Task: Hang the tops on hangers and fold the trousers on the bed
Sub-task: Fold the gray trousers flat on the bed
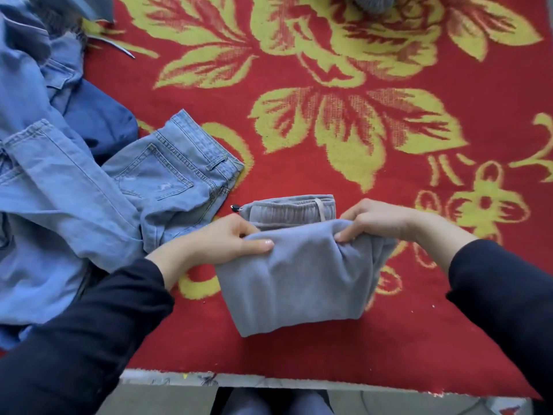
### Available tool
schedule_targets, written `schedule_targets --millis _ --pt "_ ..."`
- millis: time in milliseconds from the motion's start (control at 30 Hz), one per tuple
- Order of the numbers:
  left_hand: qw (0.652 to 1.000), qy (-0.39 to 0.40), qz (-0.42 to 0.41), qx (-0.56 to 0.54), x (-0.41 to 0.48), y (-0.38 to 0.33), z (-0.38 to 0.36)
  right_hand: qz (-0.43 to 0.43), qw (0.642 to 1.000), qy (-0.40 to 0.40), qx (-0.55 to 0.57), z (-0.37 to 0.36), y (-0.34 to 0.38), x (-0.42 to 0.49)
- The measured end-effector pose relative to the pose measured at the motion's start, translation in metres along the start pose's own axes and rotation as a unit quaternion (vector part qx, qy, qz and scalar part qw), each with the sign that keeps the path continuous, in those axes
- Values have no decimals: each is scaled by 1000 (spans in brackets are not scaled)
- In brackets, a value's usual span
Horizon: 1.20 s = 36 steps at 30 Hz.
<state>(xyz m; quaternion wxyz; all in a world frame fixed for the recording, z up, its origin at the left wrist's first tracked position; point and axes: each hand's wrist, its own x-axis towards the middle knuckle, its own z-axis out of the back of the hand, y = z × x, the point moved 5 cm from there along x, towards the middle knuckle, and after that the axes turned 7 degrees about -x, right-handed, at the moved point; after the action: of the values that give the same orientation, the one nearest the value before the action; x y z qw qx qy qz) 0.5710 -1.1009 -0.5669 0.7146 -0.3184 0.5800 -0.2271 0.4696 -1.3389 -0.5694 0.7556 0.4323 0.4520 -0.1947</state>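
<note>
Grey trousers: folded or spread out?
Folded: the grey trousers form a compact bundle; left hand and right hand pinch the top layer.

both arms reach forward in dark sleeves, wrists bare. the left hand (221,241) pinches the folded grey trousers (299,283), thumb on top and fingers (241,226) tucked behind the edge. the right hand (380,220) grips knuckles up, its fingers curled over the fold. the cloth spans between both sets of fingers.
</note>
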Motion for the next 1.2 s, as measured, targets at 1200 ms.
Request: schedule_targets --millis 1200 --pt "961 -96 84 246 80 27 20 5 997 -76 -35 -12 7 62"
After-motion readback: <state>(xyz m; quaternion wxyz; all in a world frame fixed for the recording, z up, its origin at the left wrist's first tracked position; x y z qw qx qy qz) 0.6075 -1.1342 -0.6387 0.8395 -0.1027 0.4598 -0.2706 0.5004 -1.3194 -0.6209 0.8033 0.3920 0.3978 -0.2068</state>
